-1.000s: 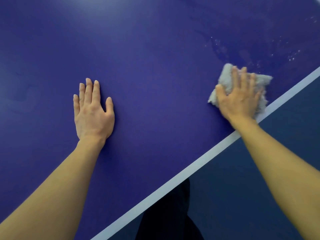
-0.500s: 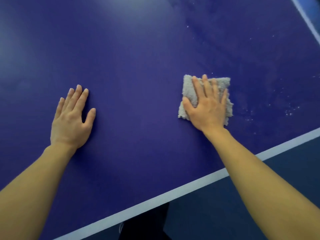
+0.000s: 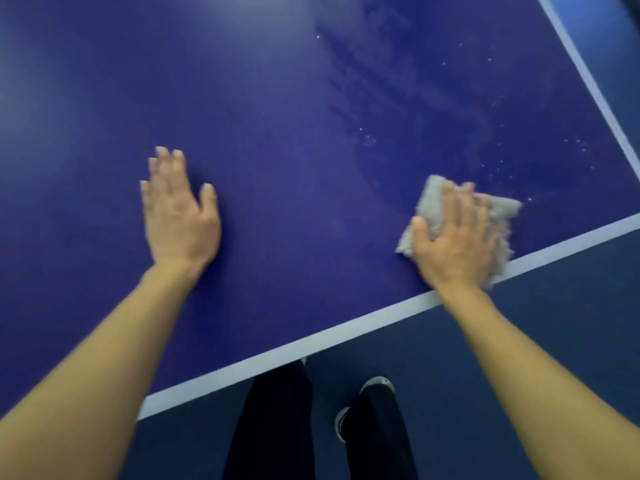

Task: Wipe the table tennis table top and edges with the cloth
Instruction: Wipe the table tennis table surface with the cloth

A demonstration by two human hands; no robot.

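Observation:
A blue table tennis table (image 3: 294,133) fills most of the view, with a white line along its near edge (image 3: 294,348) and another along its right edge (image 3: 588,74). A grey fluffy cloth (image 3: 498,211) lies folded on the top near the front right corner. My right hand (image 3: 453,240) presses flat on the cloth with straight fingers, its wrist over the near white line. My left hand (image 3: 176,209) rests flat on the bare top to the left, fingers together. Wet streaks and small droplets (image 3: 398,98) show on the surface beyond the cloth.
Below the near edge lies dark blue floor (image 3: 519,358). My legs in black trousers (image 3: 277,420) and a grey-white shoe (image 3: 375,384) stand close to the table edge.
My right hand slid the cloth from the middle of the top back toward the near edge and right corner. The view tilted down, bringing my legs into sight. My left hand stayed flat.

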